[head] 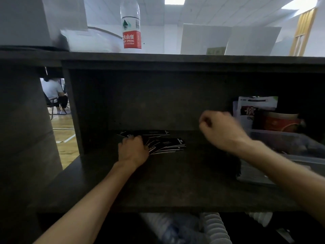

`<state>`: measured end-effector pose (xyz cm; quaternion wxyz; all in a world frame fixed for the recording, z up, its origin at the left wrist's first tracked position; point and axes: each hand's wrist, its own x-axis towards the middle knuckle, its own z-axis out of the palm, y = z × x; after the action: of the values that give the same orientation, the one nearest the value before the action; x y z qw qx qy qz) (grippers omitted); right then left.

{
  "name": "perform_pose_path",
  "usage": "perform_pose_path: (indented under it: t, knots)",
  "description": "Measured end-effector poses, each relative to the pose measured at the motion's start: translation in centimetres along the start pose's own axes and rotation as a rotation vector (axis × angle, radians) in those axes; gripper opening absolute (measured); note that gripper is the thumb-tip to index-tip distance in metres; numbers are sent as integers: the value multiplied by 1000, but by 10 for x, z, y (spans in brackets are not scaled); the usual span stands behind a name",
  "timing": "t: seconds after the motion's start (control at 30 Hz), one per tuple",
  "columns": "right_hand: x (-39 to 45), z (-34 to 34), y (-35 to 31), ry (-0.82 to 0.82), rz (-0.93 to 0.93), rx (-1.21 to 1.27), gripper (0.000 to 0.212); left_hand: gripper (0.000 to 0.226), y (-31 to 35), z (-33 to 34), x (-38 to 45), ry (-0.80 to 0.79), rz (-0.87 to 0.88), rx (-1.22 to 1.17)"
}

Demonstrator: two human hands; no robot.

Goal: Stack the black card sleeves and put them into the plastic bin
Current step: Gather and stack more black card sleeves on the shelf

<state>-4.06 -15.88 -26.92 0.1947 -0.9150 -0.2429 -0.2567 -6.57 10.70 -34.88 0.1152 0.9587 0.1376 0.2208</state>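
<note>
Left hand: your left hand (132, 149) is resting knuckles-up on the left end of the black card sleeves (163, 144), fingers curled down onto them; whether it is gripping any of them I cannot tell.
Right hand: your right hand (220, 130) is hovering in the air above the desk (158, 187), blurred, its fingers curled into a loose fist and holding nothing that shows.
Black card sleeves: they are lying fanned out and overlapping on the desk at the back, just in front of the dark back panel, spreading to the right from under your left hand.
Plastic bin: the clear plastic bin (288, 143) is sitting at the right end of the desk, well apart from the sleeves, partly behind your right forearm.
Bin surroundings: a white packet with a red and black label (253, 110) is standing behind the bin, with a red-patterned container (279, 123) beside it.
Upper shelf: a water bottle with a red label (131, 25) is standing upright on the shelf above the desk.
</note>
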Motion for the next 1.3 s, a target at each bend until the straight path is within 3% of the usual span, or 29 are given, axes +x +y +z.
perform_pose_path:
  t: [0.1,0.2,0.4,0.53,0.67,0.83,1.0,1.1,1.2,1.3]
  knots:
    - [-3,49,-28,-203,19,106,5,35,-18,-1,-3,-160,-52,83]
    - [-5,85,-33,-304,83,138,4,28,-26,6,-13,-13,53,111]
    - [-15,120,-17,-202,73,78,4,35,-30,3,-16,68,194,147]
    - [-16,124,-11,-179,70,127,6,46,-23,-12,-23,212,268,202]
    - [-14,124,-11,-100,89,259,7,67,-5,-25,-28,465,294,-99]
    - [-16,118,-15,10,72,438,27,108,29,-9,-14,136,132,-770]
    - [-17,119,-14,45,25,421,28,114,38,23,-13,-28,166,-939]
    - [-16,119,-10,142,34,342,32,86,24,20,-5,17,127,-786]
    - [-16,117,-4,188,111,105,29,41,-3,8,9,110,123,-311]
    - [-16,120,-4,136,137,-95,26,35,-26,12,14,15,101,48]
